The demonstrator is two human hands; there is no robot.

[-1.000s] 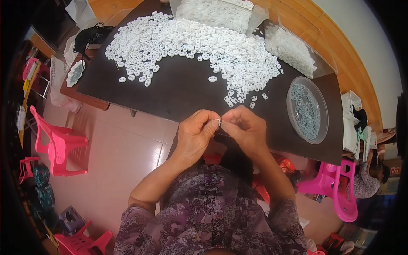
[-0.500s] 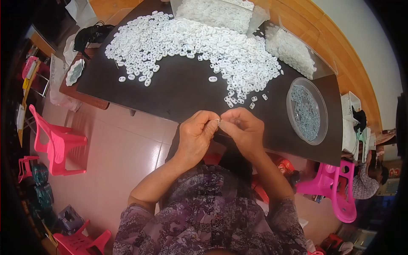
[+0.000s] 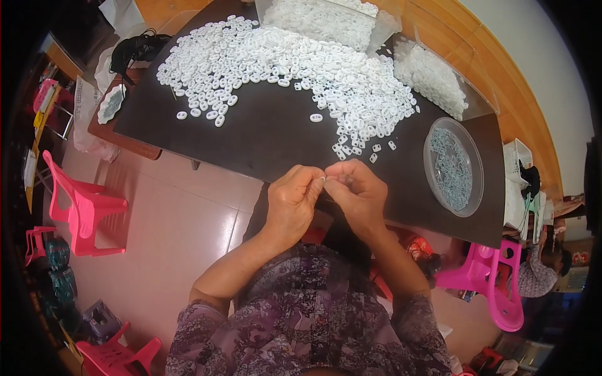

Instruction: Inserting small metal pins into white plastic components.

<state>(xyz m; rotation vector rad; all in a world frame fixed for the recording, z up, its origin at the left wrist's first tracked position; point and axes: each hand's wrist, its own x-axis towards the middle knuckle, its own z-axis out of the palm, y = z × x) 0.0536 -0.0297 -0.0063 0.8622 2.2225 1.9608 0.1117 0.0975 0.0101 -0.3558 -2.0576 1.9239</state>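
At the table's front edge my left hand (image 3: 291, 202) and my right hand (image 3: 359, 195) meet, thumbs and forefingers pinched together. A small white plastic piece (image 3: 323, 178) shows at the left fingertips, mostly covered by them. What the right fingertips hold is hidden. Beyond the hands spreads a big heap of white plastic pieces (image 3: 251, 53), oval ones with two holes on the left and smaller rectangular ones on the right. One oval piece (image 3: 316, 117) lies alone on the dark table (image 3: 251, 131). To the right stands a round clear tub (image 3: 480, 182) with many small grey-blue metal parts (image 3: 453, 169).
Clear bins of white pieces (image 3: 326, 22) (image 3: 433, 78) line the table's far side. Pink plastic chairs stand at left (image 3: 88, 207) and right (image 3: 492, 282). A white basket (image 3: 517, 160) is beside the table's right edge. Another person (image 3: 538, 271) is at far right.
Both hands stay pinched together at nearly the same spot, with only slight shifts of the fingers and wrists. The whole view has moved a little.
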